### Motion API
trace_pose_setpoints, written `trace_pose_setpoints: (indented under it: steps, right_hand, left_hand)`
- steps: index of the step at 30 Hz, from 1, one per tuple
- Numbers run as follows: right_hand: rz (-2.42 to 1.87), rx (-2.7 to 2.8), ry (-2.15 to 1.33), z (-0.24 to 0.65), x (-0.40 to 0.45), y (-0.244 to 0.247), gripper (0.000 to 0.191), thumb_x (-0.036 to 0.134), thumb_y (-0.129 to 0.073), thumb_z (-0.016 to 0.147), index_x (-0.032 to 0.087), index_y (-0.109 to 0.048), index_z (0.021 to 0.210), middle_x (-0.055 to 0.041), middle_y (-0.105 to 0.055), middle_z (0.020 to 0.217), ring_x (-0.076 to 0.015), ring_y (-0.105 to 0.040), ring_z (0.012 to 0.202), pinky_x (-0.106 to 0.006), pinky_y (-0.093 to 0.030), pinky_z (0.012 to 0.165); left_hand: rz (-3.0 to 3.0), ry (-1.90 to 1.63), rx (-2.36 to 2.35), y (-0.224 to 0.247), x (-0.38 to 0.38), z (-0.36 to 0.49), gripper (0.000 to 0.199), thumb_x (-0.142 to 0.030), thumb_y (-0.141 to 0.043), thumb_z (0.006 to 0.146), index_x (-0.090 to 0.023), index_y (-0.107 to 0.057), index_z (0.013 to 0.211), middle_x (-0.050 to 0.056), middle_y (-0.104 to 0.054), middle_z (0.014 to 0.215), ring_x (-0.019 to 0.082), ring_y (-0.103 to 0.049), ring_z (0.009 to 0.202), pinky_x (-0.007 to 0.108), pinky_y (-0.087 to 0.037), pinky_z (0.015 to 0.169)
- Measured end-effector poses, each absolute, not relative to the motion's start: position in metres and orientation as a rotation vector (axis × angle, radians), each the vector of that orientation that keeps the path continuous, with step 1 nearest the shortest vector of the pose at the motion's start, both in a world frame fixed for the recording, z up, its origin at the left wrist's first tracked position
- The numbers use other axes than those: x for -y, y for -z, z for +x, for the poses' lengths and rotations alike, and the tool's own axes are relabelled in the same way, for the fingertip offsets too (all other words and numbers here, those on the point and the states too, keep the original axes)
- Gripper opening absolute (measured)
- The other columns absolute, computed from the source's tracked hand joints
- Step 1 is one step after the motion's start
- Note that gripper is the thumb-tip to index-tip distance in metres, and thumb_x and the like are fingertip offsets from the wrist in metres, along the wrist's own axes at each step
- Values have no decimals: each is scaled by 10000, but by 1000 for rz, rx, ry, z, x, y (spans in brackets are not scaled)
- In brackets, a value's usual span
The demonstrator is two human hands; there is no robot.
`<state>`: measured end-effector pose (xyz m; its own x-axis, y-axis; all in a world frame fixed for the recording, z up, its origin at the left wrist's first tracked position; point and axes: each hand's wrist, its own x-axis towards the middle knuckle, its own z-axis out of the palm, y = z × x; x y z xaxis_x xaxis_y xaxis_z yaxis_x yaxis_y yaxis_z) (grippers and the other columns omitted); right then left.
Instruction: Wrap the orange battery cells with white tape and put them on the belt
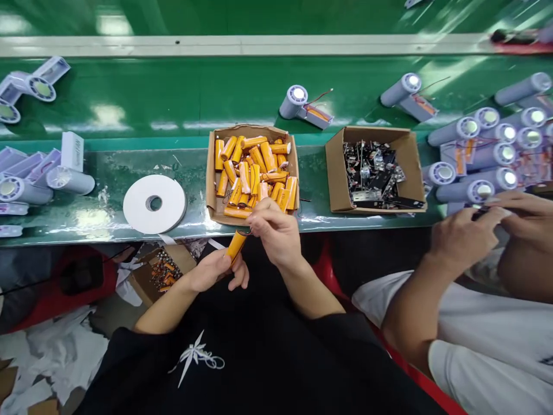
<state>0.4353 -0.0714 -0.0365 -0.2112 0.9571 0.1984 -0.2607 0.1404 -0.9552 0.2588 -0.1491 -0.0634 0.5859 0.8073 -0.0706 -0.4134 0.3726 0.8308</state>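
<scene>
My left hand point(215, 271) is closed round an orange cylindrical battery point(236, 246), which is tilted with its upper end toward my right hand. The thumb and fingers of my right hand point(276, 233) are pinched together at that upper end, where a thin dark wire point(247, 232) shows between them. Just beyond my hands, a cardboard box point(209, 196) holds many more orange batteries point(254, 173), some with pale strips and thin wires. To the left of it a roll of white tape point(137, 204) lies flat on the green bench.
A second cardboard box point(334, 178) holds dark circuit boards. Lilac cylindrical fan bodies point(496, 155) crowd the right, and others point(71, 178) lie at left. Several stand on the green conveyor point(173, 86). A co-worker's hands point(466, 230) are busy at right. A box of scraps point(147, 282) sits below the bench.
</scene>
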Motion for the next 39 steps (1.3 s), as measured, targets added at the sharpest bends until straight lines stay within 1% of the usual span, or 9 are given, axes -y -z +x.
trace_pose_setpoints:
  steps: [5, 8, 12, 15, 19, 23, 29, 33, 39]
  right_hand:
    - [-814, 1067, -1381, 427, 72, 35, 321, 550, -859, 939, 241, -807, 868, 21, -591, 828, -53, -410, 461, -248, -352, 398]
    - [-812, 1133, -1341, 432, 75, 31, 344, 595, -782, 993, 254, -822, 1015, 8, -636, 847, -66, -458, 479, -239, -397, 415]
    - [-680, 1448, -1440, 438, 81, 30, 635, 738, -839, 867, 278, -798, 1304, -89, -797, 1135, -224, -768, 929, -339, -656, 740]
    - [-606, 1571, -1408, 436, 89, 31, 424, 536, -913, 891, 284, -828, 1221, -79, -856, 1135, -271, -811, 1095, -426, -670, 989]
    - [-700, 1238, -1472, 437, 94, 29, 477, 504, -882, 932, 284, -720, 1323, -68, -874, 1071, -256, -856, 866, -418, -730, 802]
    - [-781, 1090, -1560, 445, 83, 23, 524, 526, -923, 885, 306, -584, 1219, -56, -868, 1049, -265, -866, 841, -399, -733, 726]
    - [-765, 1075, -1636, 440, 72, 27, 664, 592, -952, 824, 310, -390, 1039, -39, -865, 1010, -233, -864, 806, -355, -717, 727]
    - [-747, 1117, -1638, 438, 74, 27, 547, 501, -955, 853, 290, -494, 1057, -56, -865, 1043, -251, -870, 948, -371, -729, 789]
    - [-839, 1224, -1544, 454, 71, 13, 444, 412, -966, 851, 250, -734, 1193, -66, -865, 1066, -256, -858, 989, -390, -746, 848]
  left_hand:
    - [815, -849, -477, 60, 153, 267, 555, -746, -489, 1071, -243, -470, 836, -40, -497, 533, 197, -602, 591, 349, -487, 665]
    - [1090, -1047, -616, 53, 154, 263, 477, -625, -534, 1105, -235, -493, 833, -27, -515, 571, 193, -618, 649, 345, -499, 687]
    - [1538, -1121, -930, 36, 152, 256, 428, -558, -514, 1127, -220, -572, 871, 23, -635, 709, 196, -659, 732, 332, -531, 711]
    - [1872, -862, -1154, 25, 146, 248, 342, -512, -564, 1115, -196, -695, 1104, 88, -794, 993, 219, -753, 880, 326, -574, 771]
    - [2074, -896, -1547, 15, 146, 189, 505, -537, -737, 1026, -220, -680, 1416, 84, -838, 1131, 254, -796, 1036, 374, -611, 981]
    - [2254, -549, -1876, 19, 151, 83, 632, -632, -696, 1005, -209, -664, 1474, 157, -751, 1417, 384, -656, 1363, 585, -480, 1226]
    - [2436, -193, -1795, 46, 129, 16, 590, -454, -599, 1051, -238, -563, 1599, 180, -626, 1571, 436, -487, 1504, 644, -350, 1294]
    - [2484, -120, -1706, 37, 111, 29, 576, -463, -633, 1003, -213, -636, 1521, 175, -606, 1585, 463, -448, 1503, 662, -385, 1266]
    - [2679, -212, -1534, -12, 129, 71, 344, -216, -637, 991, -254, -732, 1319, 96, -752, 1406, 414, -470, 1539, 630, -423, 1276]
